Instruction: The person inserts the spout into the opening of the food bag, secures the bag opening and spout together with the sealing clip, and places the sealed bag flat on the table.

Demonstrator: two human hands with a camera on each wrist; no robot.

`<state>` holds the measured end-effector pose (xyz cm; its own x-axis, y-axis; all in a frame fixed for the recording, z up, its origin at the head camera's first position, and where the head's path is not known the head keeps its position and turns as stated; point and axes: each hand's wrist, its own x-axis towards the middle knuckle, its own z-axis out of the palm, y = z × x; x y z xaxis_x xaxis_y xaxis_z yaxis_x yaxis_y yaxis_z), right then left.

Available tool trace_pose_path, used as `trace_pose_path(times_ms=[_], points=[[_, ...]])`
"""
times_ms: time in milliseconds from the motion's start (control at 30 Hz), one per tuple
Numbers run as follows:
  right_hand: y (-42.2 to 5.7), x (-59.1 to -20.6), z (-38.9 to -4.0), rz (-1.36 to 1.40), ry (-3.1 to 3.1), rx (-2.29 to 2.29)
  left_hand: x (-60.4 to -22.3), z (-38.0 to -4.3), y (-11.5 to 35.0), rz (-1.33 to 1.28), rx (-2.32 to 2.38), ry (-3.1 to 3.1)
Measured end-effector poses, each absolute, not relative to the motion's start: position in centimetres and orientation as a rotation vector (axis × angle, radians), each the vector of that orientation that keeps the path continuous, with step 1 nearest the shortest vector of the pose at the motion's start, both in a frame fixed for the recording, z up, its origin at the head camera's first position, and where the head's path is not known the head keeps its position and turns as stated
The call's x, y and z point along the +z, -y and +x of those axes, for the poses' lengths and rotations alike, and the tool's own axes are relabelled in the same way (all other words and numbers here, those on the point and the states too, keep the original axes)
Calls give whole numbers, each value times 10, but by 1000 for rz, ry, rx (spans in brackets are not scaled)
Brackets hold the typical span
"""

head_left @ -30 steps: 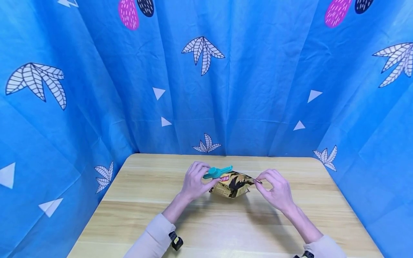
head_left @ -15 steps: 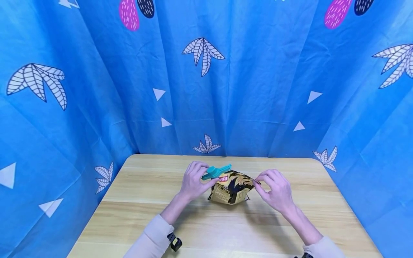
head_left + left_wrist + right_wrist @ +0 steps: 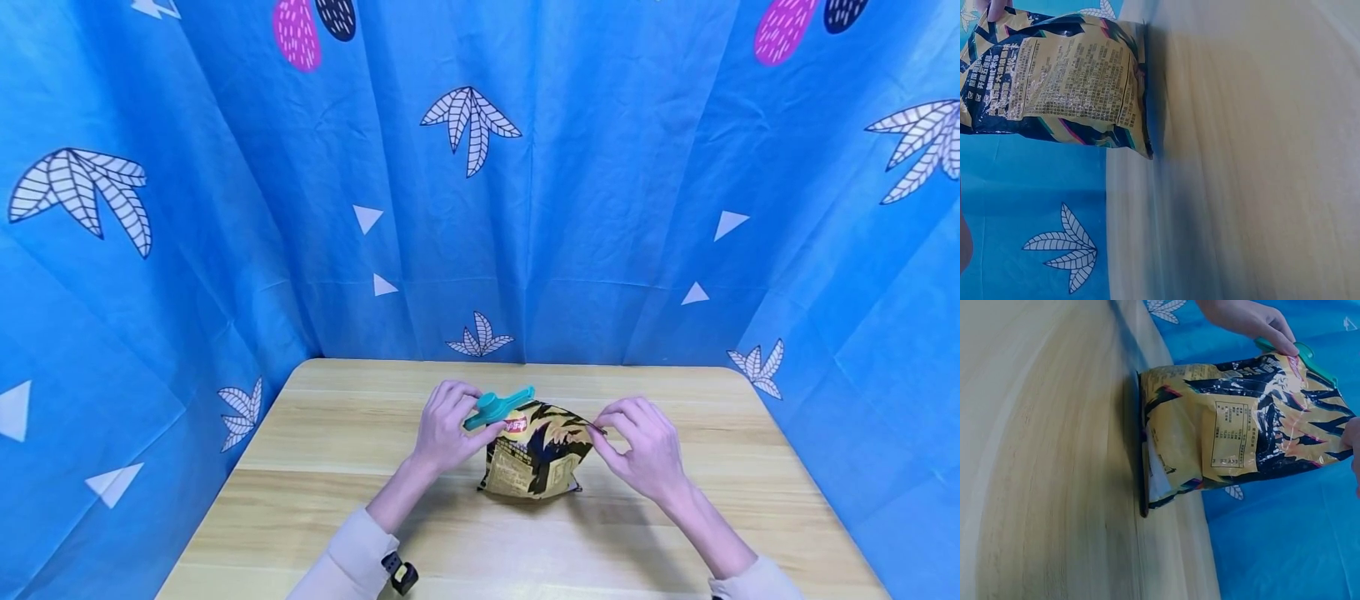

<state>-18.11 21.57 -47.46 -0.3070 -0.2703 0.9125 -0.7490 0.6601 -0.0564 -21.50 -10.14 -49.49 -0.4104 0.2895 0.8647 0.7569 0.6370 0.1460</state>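
A gold and black snack bag [image 3: 536, 462] hangs between my two hands, its printed face toward me in the head view. My left hand [image 3: 444, 429] holds a teal bag clip [image 3: 495, 407] at the bag's upper left edge, thumb in front. With thumb and fingertips, my right hand [image 3: 643, 442] pinches the upper right corner. The right wrist view shows the clip lying along the top edge, part of it behind the left thumb. Dense print covers the bag side seen in the left wrist view. Whether the bag's bottom touches the table I cannot tell.
The bag is over a light wooden table [image 3: 337, 467] with rounded far corners. Blue patterned curtains [image 3: 600, 208] surround it at the back and both sides. A dark device is strapped at the left sleeve [image 3: 401, 575].
The bag's lower part has swung down and toward me, so more of its front shows. My left hand and the clip have shifted slightly left and down; the right hand has barely moved.
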Motion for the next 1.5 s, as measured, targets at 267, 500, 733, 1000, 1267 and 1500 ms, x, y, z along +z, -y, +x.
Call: trace_pose_path(times_ms=[267,500,733,1000,1267,1500], points=[[-216,-473,-175,816,1851,605,-496,-210,102,-812,-657,1962],[-215,-474,-175,817,1850,605,-498,-206,103,-800,-653,1979],[-214,-476,-177,788,1884,630,-503,-207,103,-765,-665,2008],[-216,-481,-183,758,1928,629,-506,-207,100,-694,-663,2074],[-219,-487,-187,741,1957,624,-506,-207,98,-650,-670,2130],[-221,-490,-190,711,2015,633,-507,-208,98,-631,-676,2198]])
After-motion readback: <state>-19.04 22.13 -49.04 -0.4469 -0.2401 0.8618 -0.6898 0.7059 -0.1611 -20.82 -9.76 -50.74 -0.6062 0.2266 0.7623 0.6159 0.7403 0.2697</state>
